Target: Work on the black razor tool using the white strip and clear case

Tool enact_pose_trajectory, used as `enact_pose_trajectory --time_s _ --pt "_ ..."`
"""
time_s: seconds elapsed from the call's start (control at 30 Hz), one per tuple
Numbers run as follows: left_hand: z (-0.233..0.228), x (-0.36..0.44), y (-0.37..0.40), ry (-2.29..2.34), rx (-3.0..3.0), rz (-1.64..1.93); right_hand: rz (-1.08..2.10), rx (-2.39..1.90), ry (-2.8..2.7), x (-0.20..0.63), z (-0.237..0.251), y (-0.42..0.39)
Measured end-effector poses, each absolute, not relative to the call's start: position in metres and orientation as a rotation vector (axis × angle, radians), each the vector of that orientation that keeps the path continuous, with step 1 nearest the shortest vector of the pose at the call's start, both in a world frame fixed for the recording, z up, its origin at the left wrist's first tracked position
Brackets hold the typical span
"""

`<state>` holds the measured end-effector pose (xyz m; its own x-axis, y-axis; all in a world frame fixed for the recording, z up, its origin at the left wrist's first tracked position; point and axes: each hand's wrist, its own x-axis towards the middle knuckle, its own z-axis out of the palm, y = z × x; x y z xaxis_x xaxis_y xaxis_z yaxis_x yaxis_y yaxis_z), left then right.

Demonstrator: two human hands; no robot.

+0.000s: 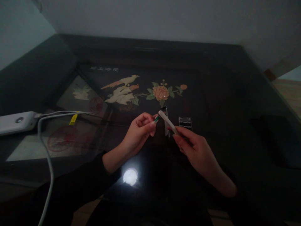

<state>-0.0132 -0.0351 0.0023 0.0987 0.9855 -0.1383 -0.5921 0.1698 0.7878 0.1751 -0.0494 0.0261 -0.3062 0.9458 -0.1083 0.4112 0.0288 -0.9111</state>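
Note:
My right hand (194, 144) grips a slim white pen-like barrel (168, 121) that points up and to the left. My left hand (138, 131) pinches a thin green-tipped piece (156, 118) at the barrel's upper end, so the two parts meet between my hands. Both hands hover over a dark glass table (235, 103). Behind the barrel lies a small dark metal object (166, 127), partly hidden.
A small clear box (185, 122) sits just right of my hands. A white power bank (16, 122) with a white cable (47, 147) lies at the left. Under the glass is a bird-and-flower picture (141, 91). A lamp's glare (130, 176) reflects near me.

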Motion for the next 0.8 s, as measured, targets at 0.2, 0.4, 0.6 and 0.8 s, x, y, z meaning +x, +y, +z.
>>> enact_pose_trajectory --time_s 0.2,0.4,0.6,0.8 --pt "0.003 -0.013 -0.037 0.743 0.644 1.285 1.216 -1.421 -1.743 0.178 0.025 -0.049" --pt "0.003 -0.013 -0.035 0.751 0.642 1.293 1.288 -1.384 -1.734 0.176 0.026 -0.049" --pt "0.003 -0.014 -0.035 0.771 0.646 1.299 1.448 -1.305 -1.704 0.173 0.033 -0.055" --pt "0.003 -0.014 -0.035 0.785 0.646 1.298 1.552 -1.25 -1.693 0.172 0.038 -0.057"
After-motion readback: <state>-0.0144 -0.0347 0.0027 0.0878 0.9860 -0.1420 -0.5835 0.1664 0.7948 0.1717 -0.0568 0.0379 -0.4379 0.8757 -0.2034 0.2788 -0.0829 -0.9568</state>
